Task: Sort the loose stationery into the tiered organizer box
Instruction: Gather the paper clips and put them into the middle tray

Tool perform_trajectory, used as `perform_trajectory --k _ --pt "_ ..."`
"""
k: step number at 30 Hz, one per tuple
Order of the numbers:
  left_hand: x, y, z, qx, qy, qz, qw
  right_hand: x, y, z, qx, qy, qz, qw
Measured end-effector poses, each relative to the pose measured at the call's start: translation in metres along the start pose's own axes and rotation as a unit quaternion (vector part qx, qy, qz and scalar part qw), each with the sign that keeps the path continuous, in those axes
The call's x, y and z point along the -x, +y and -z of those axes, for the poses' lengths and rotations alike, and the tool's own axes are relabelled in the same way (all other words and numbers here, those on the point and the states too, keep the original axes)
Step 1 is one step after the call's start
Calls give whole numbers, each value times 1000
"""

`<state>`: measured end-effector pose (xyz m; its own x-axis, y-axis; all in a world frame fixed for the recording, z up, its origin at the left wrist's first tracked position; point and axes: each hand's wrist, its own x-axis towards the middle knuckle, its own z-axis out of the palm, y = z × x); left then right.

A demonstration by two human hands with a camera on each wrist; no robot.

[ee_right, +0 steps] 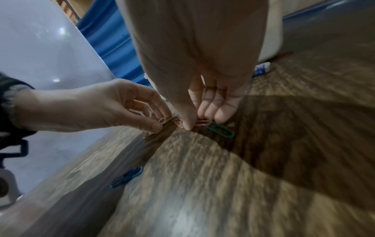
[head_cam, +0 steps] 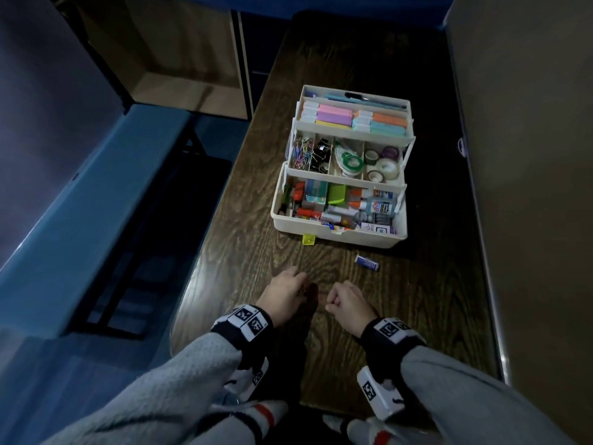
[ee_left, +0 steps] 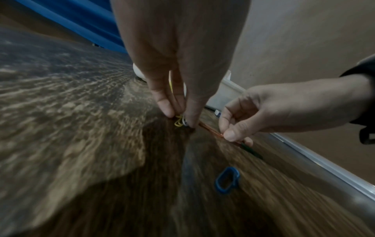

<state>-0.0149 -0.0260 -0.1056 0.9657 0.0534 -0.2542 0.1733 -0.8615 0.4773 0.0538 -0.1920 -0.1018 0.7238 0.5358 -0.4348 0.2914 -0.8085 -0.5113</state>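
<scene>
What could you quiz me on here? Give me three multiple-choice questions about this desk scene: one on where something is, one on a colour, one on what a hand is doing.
1. Where do the sticky notes sit in the organizer box?
A. top tier B. middle tier C. bottom tier

2. What colour is the paper clip by the right hand?
A. white B. green C. purple

3. What is the left hand doing?
A. lying flat B. pinching paper clips C. holding scissors

Answers: 1 A, the pastel pads fill the highest tray. 2 B, it lies green by the fingertips. 3 B, thumb and finger close on small clips.
</scene>
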Motion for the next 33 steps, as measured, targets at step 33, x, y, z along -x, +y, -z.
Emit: perform_trajectory --k 33 --pt "27 -25 7 -3 -1 -36 999 7 27 53 -118 -63 -48 990"
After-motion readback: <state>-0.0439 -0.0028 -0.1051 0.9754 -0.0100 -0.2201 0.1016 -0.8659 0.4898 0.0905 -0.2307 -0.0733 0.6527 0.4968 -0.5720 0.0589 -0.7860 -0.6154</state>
